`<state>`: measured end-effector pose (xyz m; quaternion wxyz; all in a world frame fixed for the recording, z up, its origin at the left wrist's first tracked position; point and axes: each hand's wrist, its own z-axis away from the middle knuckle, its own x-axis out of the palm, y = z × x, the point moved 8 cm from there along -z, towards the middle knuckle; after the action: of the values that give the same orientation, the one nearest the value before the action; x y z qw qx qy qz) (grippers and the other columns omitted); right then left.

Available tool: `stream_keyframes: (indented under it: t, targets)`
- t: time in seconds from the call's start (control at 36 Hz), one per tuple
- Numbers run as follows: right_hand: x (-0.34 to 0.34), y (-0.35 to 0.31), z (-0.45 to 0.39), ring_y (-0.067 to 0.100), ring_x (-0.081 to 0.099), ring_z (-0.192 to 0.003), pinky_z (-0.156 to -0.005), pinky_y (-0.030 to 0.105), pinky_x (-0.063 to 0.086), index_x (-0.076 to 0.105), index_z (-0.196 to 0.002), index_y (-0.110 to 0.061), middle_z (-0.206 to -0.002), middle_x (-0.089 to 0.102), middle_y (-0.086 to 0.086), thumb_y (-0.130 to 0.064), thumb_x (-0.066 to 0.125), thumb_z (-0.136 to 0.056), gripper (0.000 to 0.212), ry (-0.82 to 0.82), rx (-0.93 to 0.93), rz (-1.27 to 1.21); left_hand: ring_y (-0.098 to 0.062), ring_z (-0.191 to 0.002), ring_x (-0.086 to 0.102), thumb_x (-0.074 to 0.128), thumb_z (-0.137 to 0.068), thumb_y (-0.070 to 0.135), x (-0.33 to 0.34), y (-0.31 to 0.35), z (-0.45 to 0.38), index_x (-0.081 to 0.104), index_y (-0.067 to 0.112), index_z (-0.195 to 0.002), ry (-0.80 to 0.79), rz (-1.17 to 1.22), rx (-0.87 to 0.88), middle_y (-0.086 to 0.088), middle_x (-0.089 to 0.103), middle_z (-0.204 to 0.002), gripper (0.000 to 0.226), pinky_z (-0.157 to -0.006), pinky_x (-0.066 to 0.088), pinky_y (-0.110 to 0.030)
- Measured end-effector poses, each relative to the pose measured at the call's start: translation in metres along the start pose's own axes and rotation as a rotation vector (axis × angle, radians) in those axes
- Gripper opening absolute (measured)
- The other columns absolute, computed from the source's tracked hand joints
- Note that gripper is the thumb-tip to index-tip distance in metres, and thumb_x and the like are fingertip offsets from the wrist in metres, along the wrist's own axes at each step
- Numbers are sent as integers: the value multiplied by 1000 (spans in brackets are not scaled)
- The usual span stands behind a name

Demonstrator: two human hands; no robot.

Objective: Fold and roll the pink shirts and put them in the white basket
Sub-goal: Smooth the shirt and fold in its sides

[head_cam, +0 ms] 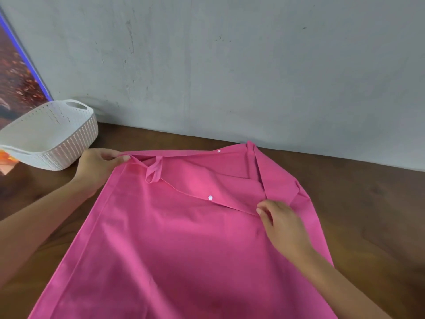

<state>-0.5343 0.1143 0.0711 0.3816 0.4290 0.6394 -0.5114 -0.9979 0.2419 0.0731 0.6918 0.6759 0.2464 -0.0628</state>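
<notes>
The work looked barely begun; the pink shirt (179, 238) lay spread over the wooden table (368, 203), smoothed mostly flat but not yet folded into any narrow strip, let alone rolled; the white basket (49, 134) stood at the far left of the table against the grey wall (230, 65), just beside the shirt's far left corner, and what could be seen of its inside held no shirt; so I judged that the folding, the rolling and the putting away were all still to come, and no other pink shirt was in sight.

The left hand (96, 168) pinched the shirt's far left corner between thumb and curled fingers, drawing the edge taut; the right hand (282, 226) rested on the cloth near the right side, its fingers bent downward at the overlapping edge, though whether they actually nipped the fabric or merely pressed it I could not tell.

The shirt itself was a bright, plain pink, thin and soft-looking; two white buttons (210, 198) showed along the front opening; a small fabric loop (154, 172) lay near the far edge; the far right part was doubled over in angled creases, and the near end ran out of view below.
</notes>
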Motion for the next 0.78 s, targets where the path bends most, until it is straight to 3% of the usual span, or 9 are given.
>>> stream_keyframes:
  t: [0.08,0.22,0.33,0.42,0.47,0.61,0.78]
  targets:
    - [-8,0,-23,17,58,-92,-73,37,52,67,-100,-19,-96,67,-4,-19,59,-98,8,13,-14,-10,-16,-88,70,81,-85,25,1,2,6,79,16,-93,16,-5,-6,-1,76,-93,12,-81,52,-29]
    - [-12,2,-81,25,58,-101,-86,40,48,67,-102,-14,-101,69,2,-17,62,-95,9,-10,-69,58,-18,-86,71,75,-90,25,5,11,16,80,13,-98,14,-48,-1,-2,76,-90,15,-76,53,-26]
    - [12,24,-122,31,57,-114,-102,43,43,65,-123,-14,-115,68,7,-23,60,-97,27,-162,-12,126,-21,-87,72,77,-89,25,5,13,22,80,13,-97,39,-54,-18,-3,77,-89,14,-80,55,-30]
    - [40,41,-134,33,46,-131,-113,45,34,51,-144,-18,-138,57,15,-29,50,-102,43,-315,32,210,-19,-88,71,79,-88,23,4,16,26,80,14,-99,64,-72,-26,-2,77,-91,14,-84,55,-31]
    - [50,45,-135,33,39,-137,-116,45,26,47,-147,-18,-145,50,18,-28,42,-105,44,-376,46,249,-19,-91,72,80,-87,22,4,16,27,81,15,-99,78,-84,-44,-1,77,-92,15,-90,56,-36]
    - [61,52,-134,36,45,-131,-114,50,31,55,-133,-12,-141,53,16,-28,36,-103,39,-378,74,232,-20,-93,72,82,-85,26,4,12,31,81,16,-98,102,-126,-74,1,77,-92,17,-89,56,-35]
    - [51,52,-130,35,55,-110,-101,47,42,65,-110,-4,-116,62,16,-29,47,-101,32,-252,112,183,-20,-92,72,81,-86,25,4,14,41,81,16,-97,119,-146,-85,1,77,-89,15,-92,56,-37]
